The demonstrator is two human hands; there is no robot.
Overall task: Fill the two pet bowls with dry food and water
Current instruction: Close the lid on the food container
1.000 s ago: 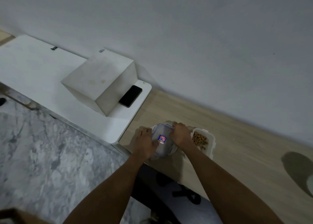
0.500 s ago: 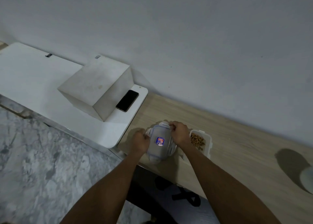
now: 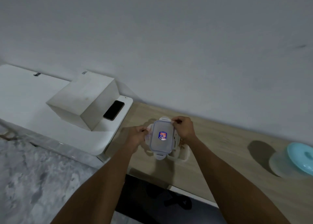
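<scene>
A clear rectangular container lid (image 3: pixel 160 137) with snap flaps and a blue-red sticker is held between both hands over the wooden counter (image 3: pixel 228 144). My left hand (image 3: pixel 137 135) pinches its left flap and my right hand (image 3: pixel 183 128) grips its far right corner. Under the lid and my right wrist sits a white tub (image 3: pixel 183 155) with brown dry food, mostly hidden. No pet bowl is clearly visible.
A clear container with a turquoise lid (image 3: pixel 299 157) stands at the counter's right edge of view. To the left a white surface (image 3: pixel 25 95) carries a white box (image 3: pixel 84 100) and a black phone (image 3: pixel 113 110). Grey marble floor lies below, with dark sandals (image 3: pixel 176 201) under the counter.
The lid has risen off the counter and shifted right, so it now covers the food tub. The view has swung right, bringing the turquoise-lidded container in.
</scene>
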